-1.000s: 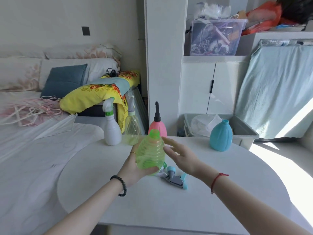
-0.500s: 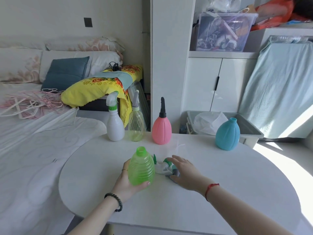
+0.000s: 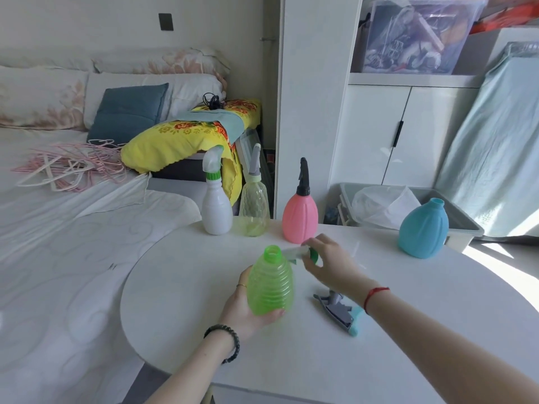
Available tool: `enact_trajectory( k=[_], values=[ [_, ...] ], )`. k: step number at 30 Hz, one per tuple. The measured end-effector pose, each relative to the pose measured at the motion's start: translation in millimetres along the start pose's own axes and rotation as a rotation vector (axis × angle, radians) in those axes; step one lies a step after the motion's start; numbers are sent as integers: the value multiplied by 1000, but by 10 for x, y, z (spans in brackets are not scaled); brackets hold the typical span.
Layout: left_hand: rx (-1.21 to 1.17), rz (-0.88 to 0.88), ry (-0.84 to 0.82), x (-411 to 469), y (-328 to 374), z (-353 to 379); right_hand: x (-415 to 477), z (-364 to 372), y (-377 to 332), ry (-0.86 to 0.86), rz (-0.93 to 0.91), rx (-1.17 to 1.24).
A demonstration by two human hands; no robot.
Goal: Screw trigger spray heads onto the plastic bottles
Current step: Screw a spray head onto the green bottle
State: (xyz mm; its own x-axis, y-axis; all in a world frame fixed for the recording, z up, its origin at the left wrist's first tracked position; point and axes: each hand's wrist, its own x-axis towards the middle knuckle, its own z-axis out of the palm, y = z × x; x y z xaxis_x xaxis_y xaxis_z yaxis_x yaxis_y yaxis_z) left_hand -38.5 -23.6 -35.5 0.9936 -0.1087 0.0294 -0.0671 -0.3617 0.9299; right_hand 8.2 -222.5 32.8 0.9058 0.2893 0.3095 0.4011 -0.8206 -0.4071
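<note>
My left hand grips a ribbed green bottle upright over the white round table; its neck is open. My right hand holds a white and green trigger spray head just right of the bottle's neck, mostly hidden by my fingers. A grey and teal spray head lies loose on the table beside my right wrist. A blue bottle without a head stands at the far right.
At the table's far edge stand a white bottle, a clear yellowish bottle and a pink bottle, each with a spray head on. A bed lies to the left, and a grey bin sits behind the table.
My right hand picked the white and green spray head up from the table and brought it beside the green bottle's neck. The grey and teal head stayed on the table.
</note>
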Motion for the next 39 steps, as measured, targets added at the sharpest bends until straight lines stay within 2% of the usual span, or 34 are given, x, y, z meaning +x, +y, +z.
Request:
enact_trajectory(
  k=[4, 7, 12, 17, 21, 24, 31, 36, 39],
  values=[
    [18, -8, -6, 21, 25, 21, 93, -201, 6, 37, -41, 116],
    [39, -16, 4, 14, 31, 22, 94, -271, 8, 64, 53, 319],
    [29, -19, 12, 1, 32, 19, 39, -129, -42, 55, 183, 519],
    [21, -7, 7, -2, 46, 31, 127, -273, -162, 153, 180, 667],
    [57, 9, 0, 6, 51, 28, 317, -753, -471, 323, 156, 1043],
    [37, 11, 6, 8, 40, 30, 422, -1058, -752, 354, 91, 1256],
    [31, 4, 10, 0, 21, 24, 439, -1059, -1099, 380, 7, 1239],
    [37, -1, 17, 4, 20, 43, 449, -817, -1110, 444, 20, 1245],
    [50, 1, 17, 6, 22, 41, 438, -628, -1055, 426, 43, 1199]
  ],
)
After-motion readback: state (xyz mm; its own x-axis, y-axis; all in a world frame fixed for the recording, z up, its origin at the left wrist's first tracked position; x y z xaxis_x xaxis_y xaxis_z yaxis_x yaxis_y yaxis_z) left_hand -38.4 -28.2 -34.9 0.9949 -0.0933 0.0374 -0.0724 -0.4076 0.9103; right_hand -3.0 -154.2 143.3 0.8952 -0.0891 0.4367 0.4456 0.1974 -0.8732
